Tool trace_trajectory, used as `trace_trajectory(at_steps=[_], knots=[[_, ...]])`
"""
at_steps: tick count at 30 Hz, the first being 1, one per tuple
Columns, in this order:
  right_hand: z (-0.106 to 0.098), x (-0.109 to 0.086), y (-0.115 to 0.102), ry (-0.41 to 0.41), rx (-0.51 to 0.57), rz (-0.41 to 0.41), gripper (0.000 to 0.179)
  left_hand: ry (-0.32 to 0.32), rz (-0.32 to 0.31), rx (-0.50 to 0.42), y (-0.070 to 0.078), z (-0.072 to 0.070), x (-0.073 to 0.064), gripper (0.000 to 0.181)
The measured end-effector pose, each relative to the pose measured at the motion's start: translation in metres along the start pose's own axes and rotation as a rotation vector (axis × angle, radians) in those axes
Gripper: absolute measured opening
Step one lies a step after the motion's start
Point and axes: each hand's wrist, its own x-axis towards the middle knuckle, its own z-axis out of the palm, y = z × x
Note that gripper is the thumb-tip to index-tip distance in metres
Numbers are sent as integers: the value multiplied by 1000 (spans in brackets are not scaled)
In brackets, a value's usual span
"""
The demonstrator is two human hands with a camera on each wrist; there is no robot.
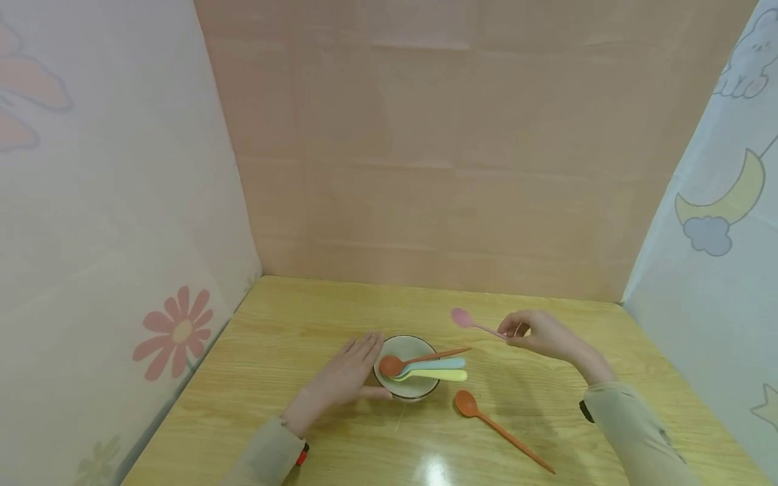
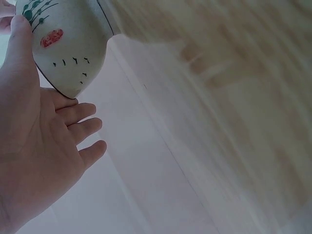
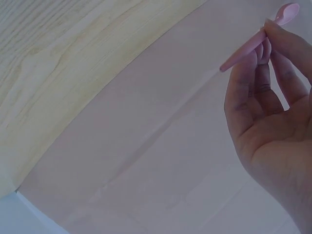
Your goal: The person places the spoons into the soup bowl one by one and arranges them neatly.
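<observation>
A white bowl (image 1: 410,390) stands on the table, its outside printed with a red and green pattern in the left wrist view. My left hand (image 1: 342,379) rests against the bowl's left side, fingers straight and thumb along the near rim. Inside lean an orange spoon (image 1: 392,366), a light blue-handled spoon (image 1: 446,364) and a yellow-handled spoon (image 1: 446,374), handles over the right rim. To the right of the bowl, my right hand (image 1: 543,334) pinches a pink spoon (image 1: 462,318) by its handle above the table, the spoon's head pointing left.
Another orange spoon (image 1: 467,403) lies on the wooden table (image 1: 316,310) to the right of the bowl, its handle running toward the near right. A plain tan sheet (image 1: 425,169) stands behind the table, with printed white sheets (image 1: 121,223) at both sides.
</observation>
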Motion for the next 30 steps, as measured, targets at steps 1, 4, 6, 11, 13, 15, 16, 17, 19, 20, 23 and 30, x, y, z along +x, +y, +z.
trace_trajectory(at_steps=[1,4,6,11,13,15,16,17,19,20,23,30], knots=[[0,1,0,-3,0,-2,13,-3,-1,2,0,0,0,106],[1,5,-1,-5,3,-10,13,-5,-2,5,0,0,1,106],[2,7,-1,-6,8,-12,12,-9,-4,8,0,0,0,106],[3,12,-4,-8,20,-20,12,-22,-10,-1,0,1,0,106],[3,14,-5,-2,16,-27,13,-22,-13,-9,-1,1,0,106],[3,17,-7,4,5,-39,13,-21,-15,-11,-1,2,0,106],[3,18,-8,7,-1,-41,13,-20,-17,-15,-1,2,0,106],[3,20,-8,8,-9,-42,13,-19,-16,-14,-1,2,-1,106],[2,22,-10,6,-20,-44,12,-16,-14,-11,-2,3,-1,107],[2,24,-11,2,-24,-46,12,-15,-13,-8,-2,4,-1,107],[1,27,-14,-8,-36,-49,12,-8,-8,-1,-2,4,0,107],[-1,37,-21,-37,-38,-78,12,-5,-6,-5,-1,4,0,106]])
